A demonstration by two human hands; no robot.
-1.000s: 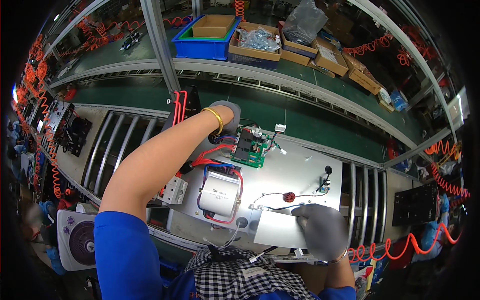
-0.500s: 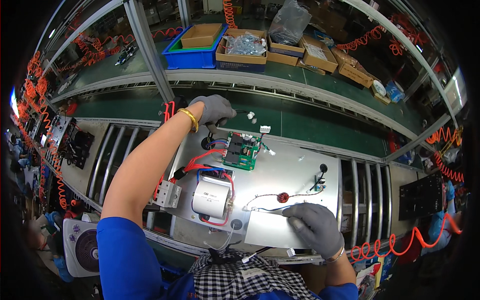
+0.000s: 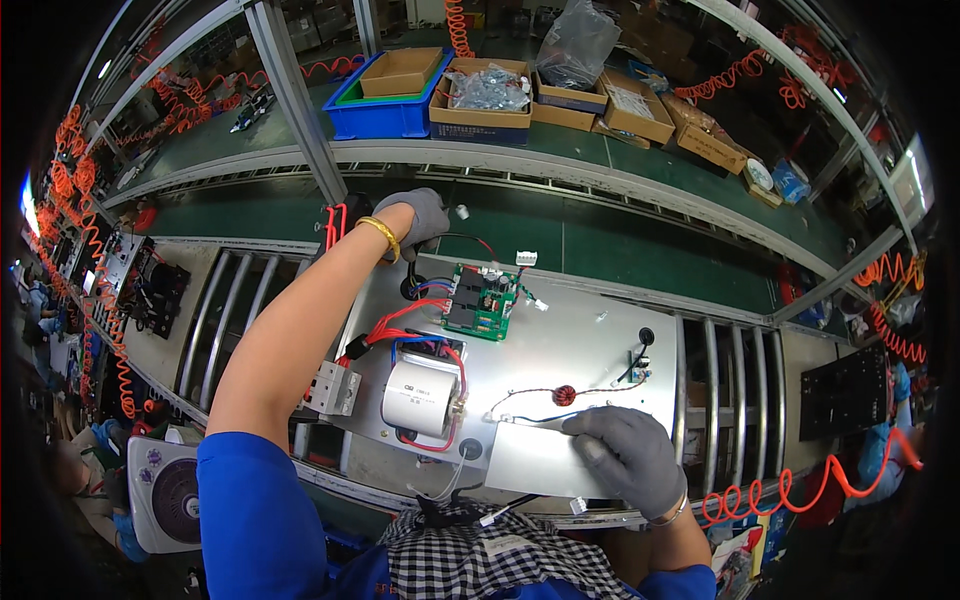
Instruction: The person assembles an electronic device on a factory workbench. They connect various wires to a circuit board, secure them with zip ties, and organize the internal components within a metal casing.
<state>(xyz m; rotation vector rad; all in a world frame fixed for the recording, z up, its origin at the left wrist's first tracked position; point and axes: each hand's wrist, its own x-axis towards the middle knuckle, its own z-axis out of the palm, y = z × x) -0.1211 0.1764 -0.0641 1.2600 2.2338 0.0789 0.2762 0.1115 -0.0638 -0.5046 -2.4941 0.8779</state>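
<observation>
My left hand (image 3: 425, 216), in a grey glove, is closed at the far edge of a metal plate (image 3: 540, 335). A thin dark wire (image 3: 465, 237) runs from its fingers toward the green circuit board (image 3: 482, 303). Just beyond the fingertips a small white connector (image 3: 461, 212) shows. My right hand (image 3: 632, 458), also gloved, grips a pale flat sheet (image 3: 540, 460) at the near edge, its thumb and fingers on the sheet's right part. Left of the sheet a large white cylindrical capacitor (image 3: 418, 398) lies on the plate. A red ring coil (image 3: 565, 396) sits beyond the sheet.
Metal rollers (image 3: 725, 390) flank the plate. A grey breaker block (image 3: 333, 388) stands at its left edge. Across the back shelf are a blue bin (image 3: 380, 120) and a carton of bagged parts (image 3: 482, 125). An orange coiled hose (image 3: 790, 492) hangs at the right, and a fan (image 3: 165, 497) stands at lower left.
My left hand has drawn slightly left and toward the far side, and the wire now stretches between it and the circuit board. My right hand and the sheet have barely shifted.
</observation>
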